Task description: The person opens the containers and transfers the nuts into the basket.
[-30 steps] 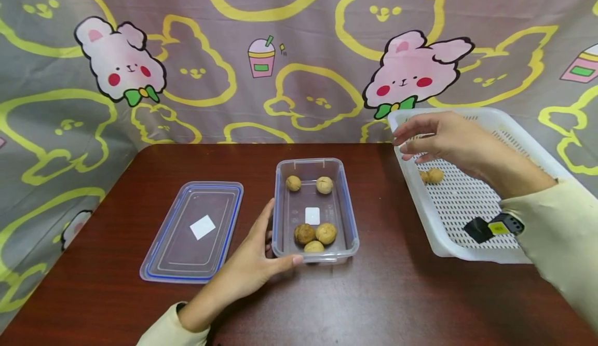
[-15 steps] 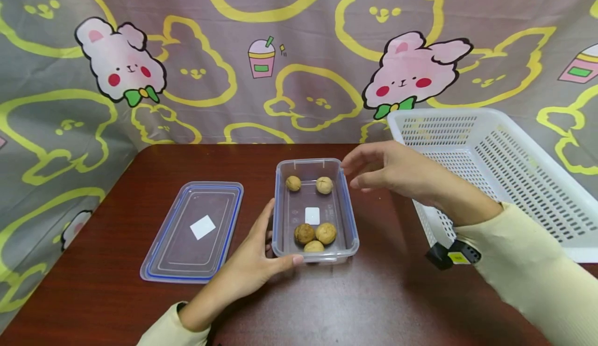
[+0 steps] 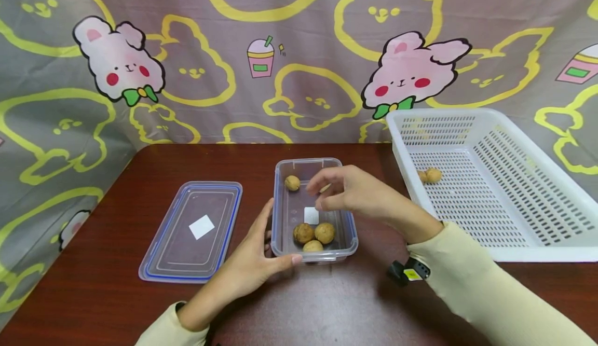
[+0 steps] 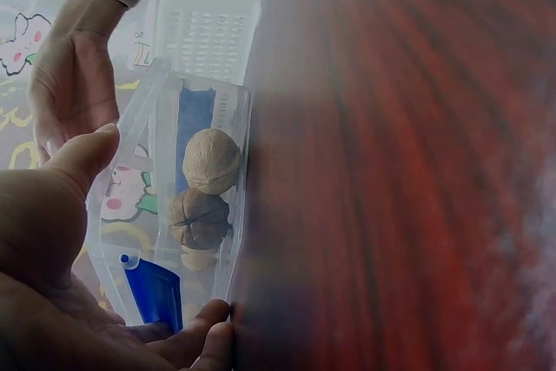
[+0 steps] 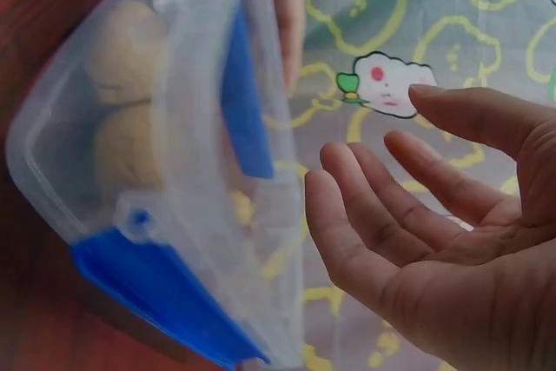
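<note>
A clear plastic container (image 3: 350, 226) stands on the table with several walnuts (image 3: 324, 233) in it. Three of them lie together at its near end, one darker (image 3: 303, 233); another (image 3: 293, 183) sits in the far left corner. My left hand (image 3: 249, 260) grips the container's near left corner, thumb on the near rim and fingers along the left side. Over the container hovers my right hand (image 3: 357, 193), fingers loosely bent, partly hiding a walnut in the far right corner. In the right wrist view, nothing lies between this hand's fingers (image 5: 347, 241).
A clear lid (image 3: 198, 250) with a blue seal lies flat to the left. At the right stands a white slotted basket (image 3: 472, 201) with walnuts (image 3: 433, 175) near its left wall. A patterned curtain (image 3: 308, 35) hangs behind the table (image 3: 345, 304).
My right hand has moved left from above the basket to over the container, with no walnut visible in it. My left hand has kept its hold on the container.
</note>
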Available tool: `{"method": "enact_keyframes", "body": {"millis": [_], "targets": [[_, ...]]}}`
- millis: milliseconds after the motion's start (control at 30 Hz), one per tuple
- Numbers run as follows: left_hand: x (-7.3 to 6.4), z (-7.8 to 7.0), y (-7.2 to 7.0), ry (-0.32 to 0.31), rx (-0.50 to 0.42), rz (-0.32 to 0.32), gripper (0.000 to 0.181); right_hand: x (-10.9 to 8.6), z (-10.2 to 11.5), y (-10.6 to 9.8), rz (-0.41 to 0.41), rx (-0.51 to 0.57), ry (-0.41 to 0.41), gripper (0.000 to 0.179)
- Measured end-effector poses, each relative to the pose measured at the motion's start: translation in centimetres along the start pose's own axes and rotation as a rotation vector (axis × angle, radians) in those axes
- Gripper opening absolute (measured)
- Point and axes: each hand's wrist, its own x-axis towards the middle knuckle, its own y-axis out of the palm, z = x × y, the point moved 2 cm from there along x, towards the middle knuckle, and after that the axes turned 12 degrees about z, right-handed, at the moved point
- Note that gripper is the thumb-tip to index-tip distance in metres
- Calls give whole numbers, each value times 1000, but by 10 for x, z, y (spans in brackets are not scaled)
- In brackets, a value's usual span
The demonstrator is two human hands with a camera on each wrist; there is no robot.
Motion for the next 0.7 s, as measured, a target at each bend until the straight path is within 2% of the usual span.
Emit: {"method": "enact_keyframes", "body": {"millis": [133, 433, 600, 700], "targets": [[0, 0, 0, 4, -9, 9, 123, 10, -6, 10, 37, -6, -25, 27], [0, 0, -1, 11, -2, 21, 122, 27, -20, 23, 148, -14, -23, 32], [0, 1, -1, 11, 4, 25, 122, 33, -25, 28, 180, 11, -43, 33], [0, 1, -1, 7, 2, 28, 122, 35, -26, 30, 191, 12, -27, 34]]}}
